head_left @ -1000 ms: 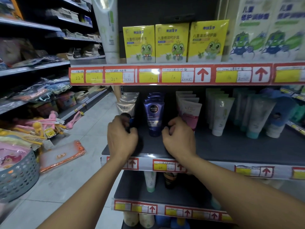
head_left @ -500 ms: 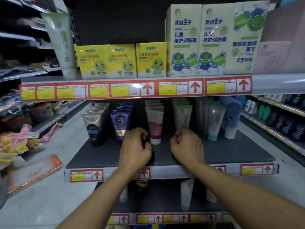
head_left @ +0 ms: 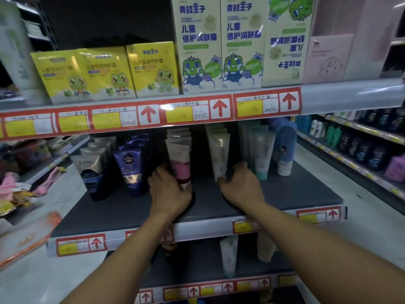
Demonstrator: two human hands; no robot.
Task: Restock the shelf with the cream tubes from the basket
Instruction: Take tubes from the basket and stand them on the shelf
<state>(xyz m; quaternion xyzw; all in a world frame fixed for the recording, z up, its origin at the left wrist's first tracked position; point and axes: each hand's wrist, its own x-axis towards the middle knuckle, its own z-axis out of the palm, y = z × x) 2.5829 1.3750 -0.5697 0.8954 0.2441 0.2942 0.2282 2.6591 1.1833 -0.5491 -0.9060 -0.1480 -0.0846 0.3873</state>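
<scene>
Pink tube (head_left: 181,170) is gripped w/ left hand (head_left: 169,191), white tube (head_left: 219,159) touched by right hand (head_left: 242,187), fingers curled, prob for straightening rows on shelf (head_left: 295,194).

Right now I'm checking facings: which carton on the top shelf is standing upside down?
The third tall pale green frog carton, just left of the pink box. Its print is inverted; the two matching cartons to its left read upright.
</scene>
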